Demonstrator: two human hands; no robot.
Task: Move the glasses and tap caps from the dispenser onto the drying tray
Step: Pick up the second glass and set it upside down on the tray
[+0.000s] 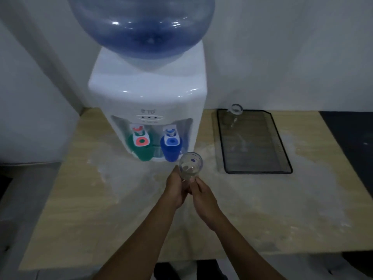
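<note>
A clear glass [190,163] is held upright above the table, just in front of the white dispenser [148,102]. My left hand [177,188] wraps its lower left side and my right hand [202,196] touches its base from the right. A green cap [141,151] sits under the red tap and a blue cap [171,150] under the blue tap. The black mesh drying tray [282,150] lies to the right, with another clear glass [235,111] at its far left corner.
A large blue water bottle [141,25] tops the dispenser. The wooden table [113,209] has pale worn patches. White walls stand behind and to the left. A dark surface [351,134] adjoins the table at the right.
</note>
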